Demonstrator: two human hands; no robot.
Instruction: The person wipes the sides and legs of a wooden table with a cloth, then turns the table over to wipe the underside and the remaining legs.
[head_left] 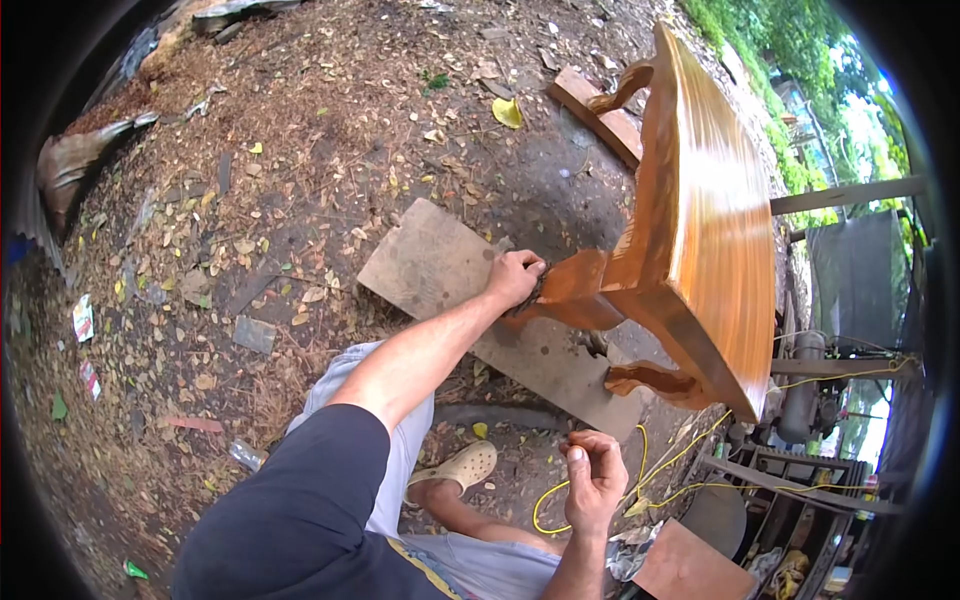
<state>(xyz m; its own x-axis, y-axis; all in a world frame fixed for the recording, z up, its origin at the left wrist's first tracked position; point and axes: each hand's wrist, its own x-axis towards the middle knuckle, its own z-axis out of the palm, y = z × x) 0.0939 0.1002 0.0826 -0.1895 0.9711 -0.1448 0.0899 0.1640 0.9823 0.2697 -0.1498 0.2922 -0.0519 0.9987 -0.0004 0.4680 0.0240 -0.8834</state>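
Note:
A glossy wooden table [735, 250] with curved legs appears sideways in the tilted head view. My left hand [515, 278] is closed at the foot of its nearest leg [575, 285], with a dark, rough wad [538, 295] under the fingers against the wood. A flat board [430, 262] lies beneath this foot and another curved leg [655, 382]. Lower in the view, my right hand [596, 480] is held apart from the table, its thumb and fingers pinched together. I cannot tell what, if anything, is between them.
A second plank [600, 115] is under a far leg. Dry leaves cover the dirt ground [280, 130]. A yellow cord [645, 465] loops near my right hand, by a brown panel [692, 562]. A cluttered rack [810, 500] stands at lower right; a plastic bottle [246, 455] lies at left.

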